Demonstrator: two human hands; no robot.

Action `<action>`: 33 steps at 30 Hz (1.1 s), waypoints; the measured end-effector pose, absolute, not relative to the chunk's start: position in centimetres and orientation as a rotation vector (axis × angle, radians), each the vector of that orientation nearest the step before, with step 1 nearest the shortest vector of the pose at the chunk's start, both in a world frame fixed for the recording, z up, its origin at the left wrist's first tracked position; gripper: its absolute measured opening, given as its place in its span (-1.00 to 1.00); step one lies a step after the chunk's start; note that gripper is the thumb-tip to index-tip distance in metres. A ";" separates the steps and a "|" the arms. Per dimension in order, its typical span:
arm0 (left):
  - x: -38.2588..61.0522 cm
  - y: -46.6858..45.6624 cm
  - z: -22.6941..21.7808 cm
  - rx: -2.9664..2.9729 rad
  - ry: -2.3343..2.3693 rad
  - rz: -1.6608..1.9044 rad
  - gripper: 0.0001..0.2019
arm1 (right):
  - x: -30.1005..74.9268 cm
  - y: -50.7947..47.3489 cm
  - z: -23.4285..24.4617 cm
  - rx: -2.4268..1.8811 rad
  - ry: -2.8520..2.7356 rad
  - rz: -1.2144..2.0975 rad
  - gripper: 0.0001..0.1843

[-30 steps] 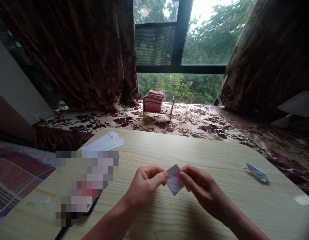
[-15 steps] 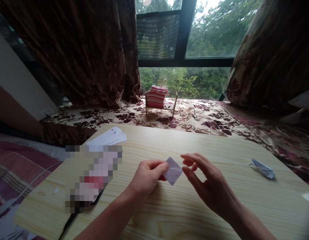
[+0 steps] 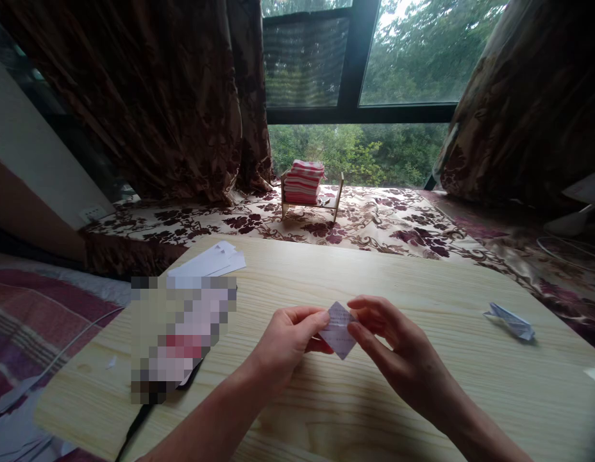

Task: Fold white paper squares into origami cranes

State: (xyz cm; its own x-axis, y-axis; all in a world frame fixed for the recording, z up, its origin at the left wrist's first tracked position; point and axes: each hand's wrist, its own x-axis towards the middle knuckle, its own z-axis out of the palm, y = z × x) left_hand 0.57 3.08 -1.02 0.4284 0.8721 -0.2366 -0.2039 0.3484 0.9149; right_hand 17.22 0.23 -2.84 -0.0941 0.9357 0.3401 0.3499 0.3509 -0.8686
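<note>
A small folded paper square [image 3: 338, 328], white with faint print, stands on one corner like a diamond just above the wooden table [image 3: 326, 398]. My left hand [image 3: 288, 340] pinches its left corner between thumb and forefinger. My right hand [image 3: 393, 350] pinches the right corner the same way. Both hands are closed on the paper near the table's middle.
A folded paper crane [image 3: 511, 319] lies on the table at the right. White paper sheets [image 3: 213, 262] sit at the back left, beside a blurred-out patch. Beyond the table, a floral cloth holds a small wooden rack with striped folded cloths [image 3: 302, 181]. Curtains flank the window.
Half a second ago my right hand was open and off the paper; now it grips the right corner again. The view has shifted slightly.
</note>
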 end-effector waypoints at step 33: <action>0.8 2.6 -0.6 1.223 0.922 0.874 -0.70 | 17.9 0.4 -1.6 -1.295 -1.504 0.850 -0.60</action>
State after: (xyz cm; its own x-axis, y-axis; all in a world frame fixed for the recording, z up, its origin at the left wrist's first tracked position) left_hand 0.77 2.56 -0.61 0.3818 0.9184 -0.1038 -0.0548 0.1346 0.9894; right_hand 17.87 0.37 -1.63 0.0040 0.9772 0.2124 0.3218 0.1998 -0.9255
